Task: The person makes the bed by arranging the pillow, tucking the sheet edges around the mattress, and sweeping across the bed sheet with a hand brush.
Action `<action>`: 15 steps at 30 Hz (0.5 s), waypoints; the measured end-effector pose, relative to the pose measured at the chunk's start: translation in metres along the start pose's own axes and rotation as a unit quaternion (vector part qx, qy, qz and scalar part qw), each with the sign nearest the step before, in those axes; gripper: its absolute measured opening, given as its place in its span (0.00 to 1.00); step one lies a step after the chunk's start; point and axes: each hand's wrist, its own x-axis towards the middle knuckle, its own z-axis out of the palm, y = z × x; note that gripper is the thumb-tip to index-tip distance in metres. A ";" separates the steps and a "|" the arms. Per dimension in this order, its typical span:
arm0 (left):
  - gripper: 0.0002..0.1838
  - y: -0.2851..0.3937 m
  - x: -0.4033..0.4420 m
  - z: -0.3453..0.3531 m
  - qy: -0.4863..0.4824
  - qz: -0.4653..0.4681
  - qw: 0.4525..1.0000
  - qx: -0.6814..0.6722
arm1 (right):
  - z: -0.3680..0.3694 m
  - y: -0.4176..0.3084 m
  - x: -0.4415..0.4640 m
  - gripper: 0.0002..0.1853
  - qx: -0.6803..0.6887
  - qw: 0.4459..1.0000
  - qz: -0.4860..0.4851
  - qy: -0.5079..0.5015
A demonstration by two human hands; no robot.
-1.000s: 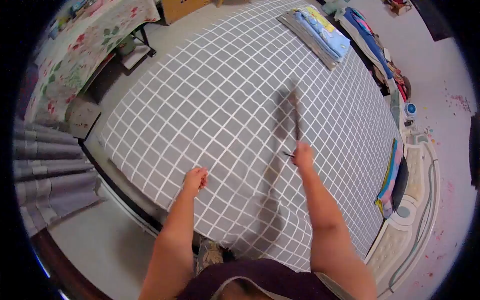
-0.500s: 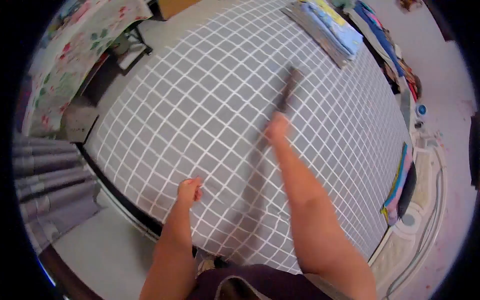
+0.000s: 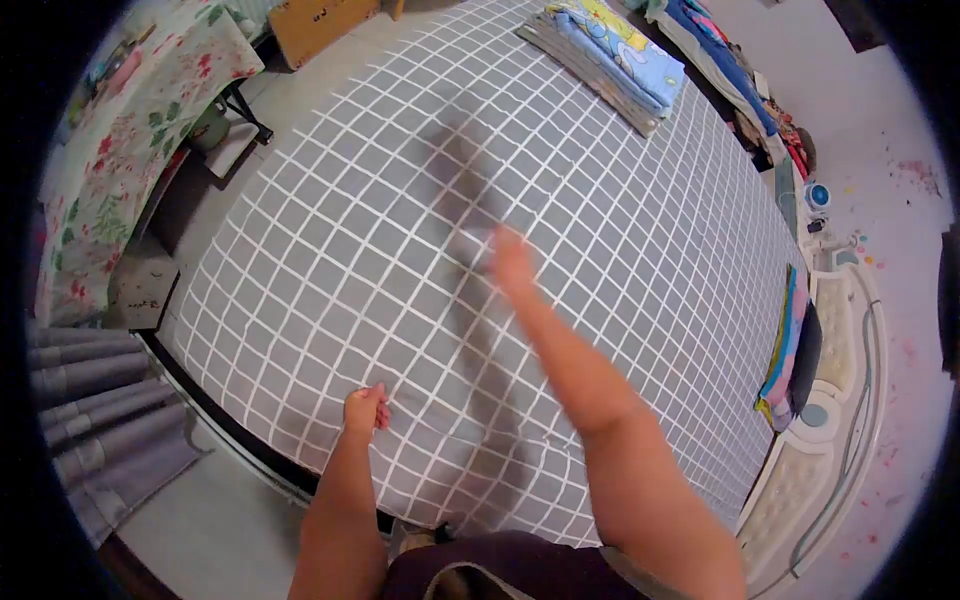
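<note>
A grey bed sheet with a white grid [image 3: 330, 240] covers the bed in front of me. My right hand [image 3: 510, 262] is stretched out over the middle of the sheet, closed on the handle of a long brown brush [image 3: 464, 175]. Motion smears both the brush and the fingers, so the bristles do not show and contact with the sheet is unclear. Low on the near left side, my left hand [image 3: 367, 408] is curled into a loose fist just over the sheet, with nothing visible in it.
Folded blankets [image 3: 630, 60] are stacked at the bed's far right corner. Colourful folded cloth [image 3: 782, 350] lies by the white headboard [image 3: 835, 430]. A table with a flowered cloth [image 3: 130, 150] stands at left, above a grey curtain [image 3: 105, 420].
My right hand has swept left with the brush, which now lies further left over the sheet. The view has shifted slightly. My left hand stays closed near the same patch of sheet.
</note>
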 end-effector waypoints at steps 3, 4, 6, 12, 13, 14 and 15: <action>0.18 0.009 -0.006 0.002 -0.007 -0.017 1.000 0.004 | -0.116 0.134 -0.018 0.09 0.161 0.885 0.353 0.255; 0.18 0.012 -0.009 0.003 -0.004 -0.020 1.000 0.008 | -0.150 0.166 -0.034 0.08 0.278 0.777 0.434 0.362; 0.18 0.016 -0.010 0.005 0.003 -0.026 1.000 0.015 | -0.194 0.221 -0.067 0.06 0.386 0.593 0.510 0.488; 0.18 0.010 -0.002 -0.003 -0.037 -0.022 0.999 0.009 | -0.102 0.181 0.028 0.04 0.271 0.774 0.485 0.303; 0.18 0.014 -0.001 -0.002 -0.036 -0.021 0.999 0.011 | -0.056 0.188 0.058 0.03 0.067 0.880 0.450 0.137; 0.17 0.015 -0.005 -0.002 -0.035 -0.024 0.999 0.011 | 0.000 0.142 0.084 0.04 -0.073 0.949 0.285 0.113; 0.17 0.015 -0.007 -0.001 -0.036 -0.027 0.999 0.011 | 0.055 0.089 0.111 0.06 -0.238 0.957 0.113 0.125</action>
